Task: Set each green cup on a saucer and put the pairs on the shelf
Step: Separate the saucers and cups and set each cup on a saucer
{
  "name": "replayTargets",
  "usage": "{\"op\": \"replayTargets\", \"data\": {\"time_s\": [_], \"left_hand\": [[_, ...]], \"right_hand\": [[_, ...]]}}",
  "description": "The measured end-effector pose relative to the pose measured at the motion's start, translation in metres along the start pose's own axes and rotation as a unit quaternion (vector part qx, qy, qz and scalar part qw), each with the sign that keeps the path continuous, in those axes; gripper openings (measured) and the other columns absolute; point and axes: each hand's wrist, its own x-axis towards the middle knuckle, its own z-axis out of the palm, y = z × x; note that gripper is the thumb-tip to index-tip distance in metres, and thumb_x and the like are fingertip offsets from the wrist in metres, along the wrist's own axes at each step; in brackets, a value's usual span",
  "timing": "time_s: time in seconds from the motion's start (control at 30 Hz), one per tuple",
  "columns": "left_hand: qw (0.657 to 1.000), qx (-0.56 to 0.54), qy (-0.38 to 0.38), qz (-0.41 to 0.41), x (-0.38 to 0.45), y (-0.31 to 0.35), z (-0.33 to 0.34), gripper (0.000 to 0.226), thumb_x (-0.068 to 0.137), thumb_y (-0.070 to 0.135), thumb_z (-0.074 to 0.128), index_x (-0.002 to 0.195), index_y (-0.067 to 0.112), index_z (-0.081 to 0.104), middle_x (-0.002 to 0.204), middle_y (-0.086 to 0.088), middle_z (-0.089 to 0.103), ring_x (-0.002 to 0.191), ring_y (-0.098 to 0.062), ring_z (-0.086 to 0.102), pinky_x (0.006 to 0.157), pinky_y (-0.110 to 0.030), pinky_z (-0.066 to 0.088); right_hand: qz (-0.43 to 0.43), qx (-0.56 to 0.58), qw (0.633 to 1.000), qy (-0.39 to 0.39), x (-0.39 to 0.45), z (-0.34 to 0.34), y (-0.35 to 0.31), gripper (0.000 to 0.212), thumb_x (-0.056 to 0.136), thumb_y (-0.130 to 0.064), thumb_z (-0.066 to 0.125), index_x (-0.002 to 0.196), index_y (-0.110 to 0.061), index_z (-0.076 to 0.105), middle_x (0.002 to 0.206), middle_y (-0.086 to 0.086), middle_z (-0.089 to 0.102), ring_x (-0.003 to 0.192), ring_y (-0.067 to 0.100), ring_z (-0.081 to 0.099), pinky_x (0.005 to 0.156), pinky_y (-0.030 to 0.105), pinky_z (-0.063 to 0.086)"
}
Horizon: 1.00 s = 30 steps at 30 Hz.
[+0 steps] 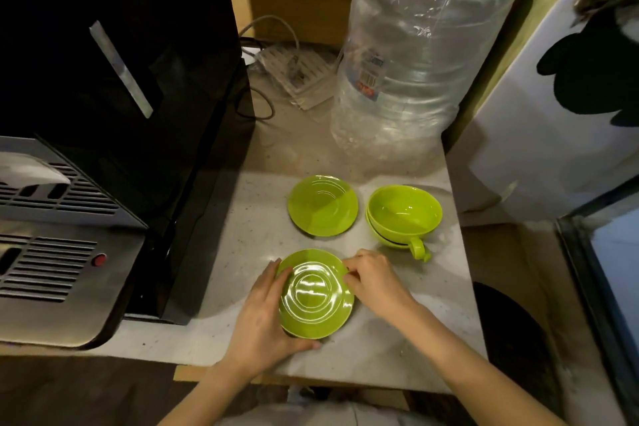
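Note:
A green saucer (316,297) lies near the front of the pale counter. My left hand (266,318) wraps its left and lower rim, thumb under the near edge. My right hand (373,278) pinches its upper right rim. A second green saucer (322,206) rests farther back, untouched. To its right stand two green cups (404,213) nested one inside the other, handle (419,249) toward me. No shelf is identifiable in view.
A black and steel coffee machine (103,114) fills the left side. A large clear plastic water bottle (415,55) stands at the back. A power strip (297,74) with cables lies behind. The counter (397,349) ends just right of the cups.

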Motion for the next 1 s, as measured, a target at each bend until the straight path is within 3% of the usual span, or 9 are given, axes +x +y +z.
{"op": "replayTargets", "data": {"time_s": [0.23, 0.43, 0.53, 0.6, 0.67, 0.73, 0.8, 0.93, 1.0], "left_hand": [[1.000, 0.013, 0.000, 0.026, 0.012, 0.002, 0.000, 0.120, 0.041, 0.078, 0.062, 0.138, 0.015, 0.029, 0.150, -0.009, 0.028, 0.136, -0.017, 0.021, 0.111, -0.033, 0.014], [0.999, 0.012, -0.026, 0.039, 0.017, 0.012, -0.007, 0.126, 0.041, 0.086, 0.050, 0.142, 0.018, 0.015, 0.148, 0.005, 0.001, 0.137, -0.012, 0.001, 0.114, -0.034, 0.011], [0.998, -0.052, -0.008, 0.029, 0.031, 0.039, -0.021, 0.108, 0.053, 0.079, 0.050, 0.141, 0.022, 0.023, 0.146, 0.011, 0.015, 0.136, -0.008, 0.016, 0.110, -0.025, 0.018], [0.991, -0.136, -0.001, 0.016, 0.047, 0.059, -0.029, 0.080, 0.067, 0.065, 0.050, 0.133, 0.022, 0.039, 0.132, 0.009, 0.047, 0.122, -0.006, 0.045, 0.101, -0.022, 0.035], [0.971, -0.236, -0.023, -0.010, 0.065, 0.083, -0.035, 0.050, 0.078, 0.050, 0.053, 0.120, 0.023, 0.054, 0.105, 0.004, 0.068, 0.099, -0.006, 0.063, 0.089, -0.026, 0.047], [0.950, -0.303, -0.054, -0.041, 0.085, 0.101, -0.034, 0.035, 0.087, 0.033, 0.051, 0.116, 0.014, 0.058, 0.087, 0.002, 0.071, 0.082, -0.005, 0.067, 0.080, -0.029, 0.051], [0.931, -0.349, -0.081, -0.074, 0.103, 0.113, -0.027, 0.037, 0.090, 0.025, 0.048, 0.122, 0.007, 0.053, 0.078, -0.002, 0.068, 0.062, -0.004, 0.067, 0.063, -0.024, 0.051], [0.898, -0.395, -0.137, -0.138, 0.122, 0.126, -0.014, 0.048, 0.090, 0.023, 0.049, 0.132, 0.005, 0.036, 0.064, -0.011, 0.063, 0.041, -0.009, 0.062, 0.046, -0.023, 0.049], [0.888, -0.405, -0.157, -0.151, 0.125, 0.130, -0.011, 0.039, 0.089, 0.020, 0.052, 0.124, 0.007, 0.039, 0.050, -0.007, 0.064, 0.037, -0.010, 0.061, 0.040, -0.022, 0.048]], "right_hand": [[0.016, 0.025, 0.999, 0.019, 0.002, 0.000, 0.006, 0.020, 0.086, -0.011, 0.052, 0.093, -0.001, 0.067, 0.087, 0.015, 0.056, 0.092, 0.033, 0.059, 0.075, 0.033, 0.045], [0.008, -0.007, 1.000, 0.009, -0.010, -0.016, -0.009, 0.036, 0.091, -0.020, 0.045, 0.125, -0.007, 0.052, 0.120, 0.016, 0.056, 0.111, 0.032, 0.054, 0.089, 0.036, 0.044], [-0.031, 0.077, 0.994, 0.067, -0.024, -0.043, -0.020, 0.036, 0.091, -0.021, 0.047, 0.124, -0.011, 0.055, 0.118, 0.013, 0.062, 0.106, 0.028, 0.059, 0.090, 0.039, 0.048], [-0.048, 0.124, 0.982, 0.133, -0.030, -0.066, -0.023, 0.032, 0.090, -0.022, 0.049, 0.117, -0.012, 0.061, 0.108, 0.012, 0.069, 0.097, 0.025, 0.063, 0.086, 0.040, 0.050], [-0.033, 0.153, 0.967, 0.200, -0.031, -0.089, -0.017, 0.028, 0.088, -0.023, 0.052, 0.111, -0.012, 0.065, 0.098, 0.011, 0.072, 0.088, 0.025, 0.065, 0.082, 0.041, 0.051], [0.025, 0.160, 0.953, 0.255, -0.027, -0.107, 0.000, 0.026, 0.089, -0.025, 0.052, 0.108, -0.014, 0.066, 0.095, 0.012, 0.072, 0.088, 0.029, 0.065, 0.081, 0.042, 0.051], [0.102, 0.149, 0.945, 0.272, -0.018, -0.117, 0.024, 0.030, 0.089, -0.030, 0.050, 0.111, -0.013, 0.062, 0.102, 0.015, 0.071, 0.097, 0.034, 0.063, 0.086, 0.043, 0.050], [0.223, 0.111, 0.948, 0.197, -0.005, -0.117, 0.061, 0.048, 0.086, -0.042, 0.051, 0.120, -0.009, 0.053, 0.116, 0.023, 0.064, 0.111, 0.039, 0.056, 0.090, 0.045, 0.047], [0.245, 0.116, 0.949, 0.161, -0.002, -0.112, 0.069, 0.053, 0.084, -0.045, 0.054, 0.122, -0.008, 0.052, 0.120, 0.024, 0.061, 0.113, 0.040, 0.055, 0.093, 0.045, 0.047]]}}
